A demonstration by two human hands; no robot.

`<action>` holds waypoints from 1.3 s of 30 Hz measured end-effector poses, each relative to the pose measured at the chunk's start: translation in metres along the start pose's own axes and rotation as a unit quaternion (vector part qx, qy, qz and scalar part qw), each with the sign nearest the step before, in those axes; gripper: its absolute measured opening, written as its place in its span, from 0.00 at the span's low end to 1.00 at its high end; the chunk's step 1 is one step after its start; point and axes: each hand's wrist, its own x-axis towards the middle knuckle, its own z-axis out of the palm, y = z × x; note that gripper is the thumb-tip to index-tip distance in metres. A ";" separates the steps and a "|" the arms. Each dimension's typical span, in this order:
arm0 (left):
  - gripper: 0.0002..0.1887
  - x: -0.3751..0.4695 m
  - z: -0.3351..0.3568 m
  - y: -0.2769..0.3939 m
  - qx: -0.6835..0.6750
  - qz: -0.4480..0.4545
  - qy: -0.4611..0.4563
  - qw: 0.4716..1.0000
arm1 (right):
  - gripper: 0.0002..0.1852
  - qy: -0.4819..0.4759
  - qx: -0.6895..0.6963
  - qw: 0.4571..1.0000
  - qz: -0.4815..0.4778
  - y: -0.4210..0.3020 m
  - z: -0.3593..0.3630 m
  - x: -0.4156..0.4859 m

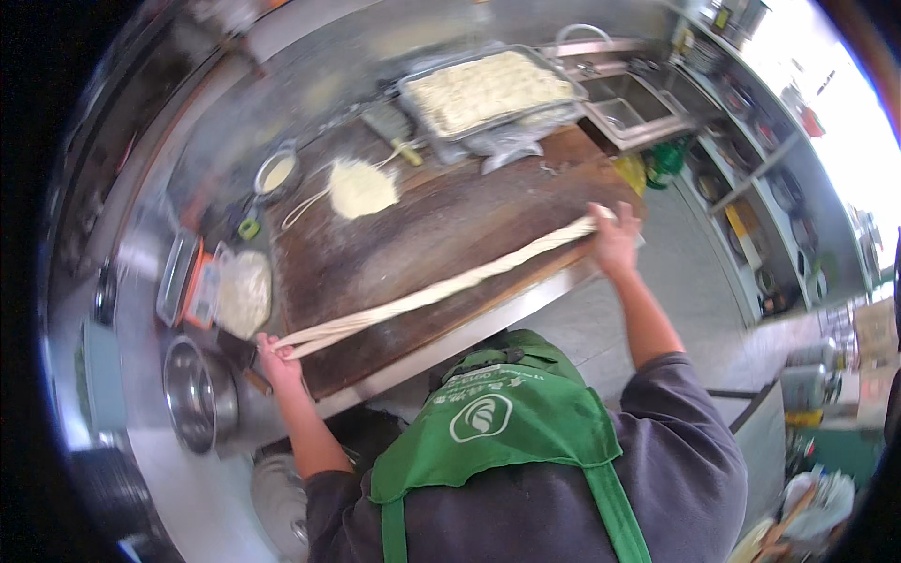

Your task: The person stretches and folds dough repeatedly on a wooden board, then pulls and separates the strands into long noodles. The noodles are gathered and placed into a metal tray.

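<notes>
A long rope of pale, twisted dough (450,285) is stretched between my two hands over a dark wooden board (436,232), near the board's front edge. My left hand (280,362) grips its left end, where the strands part into a loop. At the right edge of the board, my right hand (616,236) is at the other end, thumb and fingers around the dough with some fingers spread. A heap of flour (361,188) lies towards the back left of the board, with a cord beside it.
A metal tray of pale dough (493,91) stands at the back, beside a cleaver-like tool with a yellowish handle (410,153). Left of the board are a small bowl (276,172), a bag of pale contents (244,294) and a steel bowl (200,394). A sink (626,105) is at back right.
</notes>
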 end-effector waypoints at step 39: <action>0.12 -0.057 0.167 0.313 -0.040 0.133 -0.263 0.955 | 0.36 0.275 0.132 0.917 -0.258 -0.041 -0.286 0.271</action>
